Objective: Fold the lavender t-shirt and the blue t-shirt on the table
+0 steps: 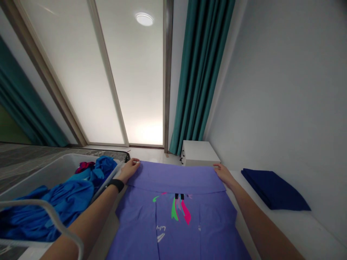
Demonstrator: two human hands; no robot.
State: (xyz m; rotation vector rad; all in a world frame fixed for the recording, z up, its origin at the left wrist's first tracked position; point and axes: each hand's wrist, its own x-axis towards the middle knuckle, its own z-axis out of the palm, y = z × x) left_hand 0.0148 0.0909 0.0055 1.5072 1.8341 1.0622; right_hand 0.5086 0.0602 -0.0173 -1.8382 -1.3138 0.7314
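Note:
A purple T-shirt [176, 224] with a green and pink print lies flat on a white surface [298, 231] in front of me, its far end folded over toward me. My left hand [130, 169], with a black band on the wrist, rests on the far left corner of that fold, fingers closed on the cloth edge. My right hand [222, 172] rests on the far right corner, fingers lying on the fabric and curled at its edge.
A white laundry basket [51, 173] at my left holds blue and red clothes [67, 191]. A folded navy cloth [273, 193] lies at the right by the wall. A small white cabinet [199, 153] stands beyond, beside teal curtains [202, 72] and frosted sliding doors [108, 72].

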